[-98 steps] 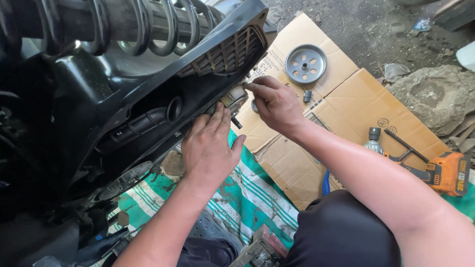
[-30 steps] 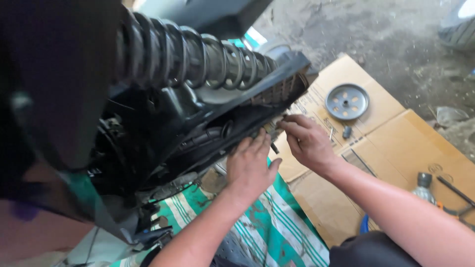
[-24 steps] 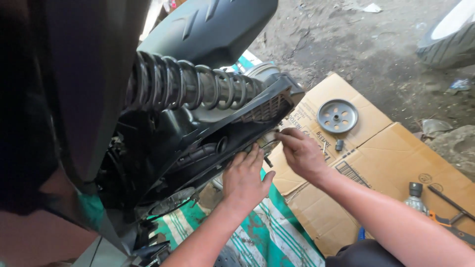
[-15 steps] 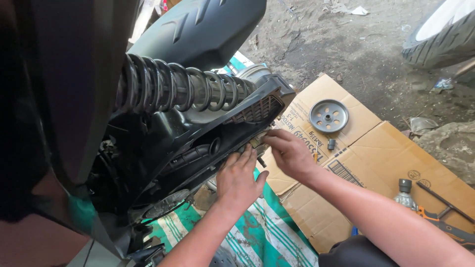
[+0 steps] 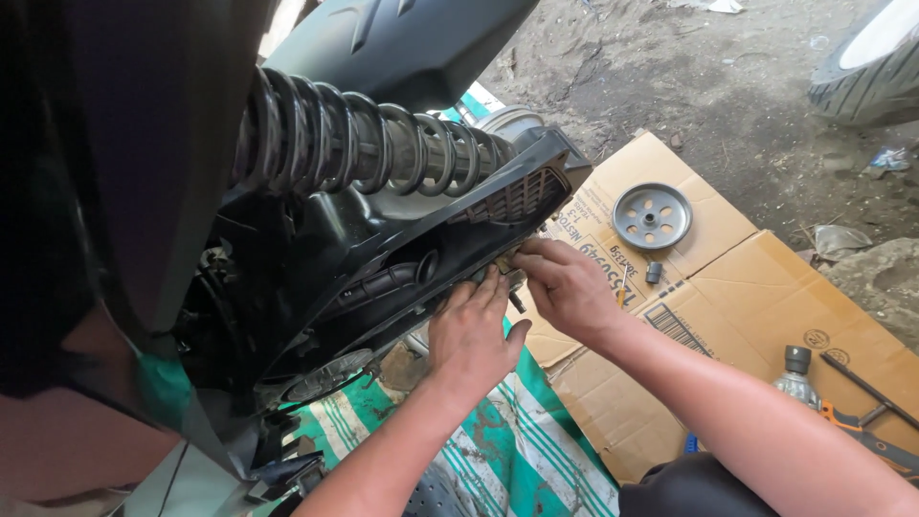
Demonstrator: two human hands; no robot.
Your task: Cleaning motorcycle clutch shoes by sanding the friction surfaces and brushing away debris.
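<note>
Over the last few seconds the view had swung up and left, while both hands kept to the same spot on the black plastic cover point(image 5: 450, 258) under the coil spring point(image 5: 373, 144). The left hand point(image 5: 474, 330) lay flat against the cover's lower edge, its grip open. The right hand point(image 5: 565, 282) pinched something small there, probably a fastener, though its fingers hid it. The grey pulley point(image 5: 652, 215) lay untouched on the cardboard point(image 5: 737, 287).

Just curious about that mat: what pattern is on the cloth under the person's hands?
Green with white stripes, stained; the cloth shows best in the head view.
</note>
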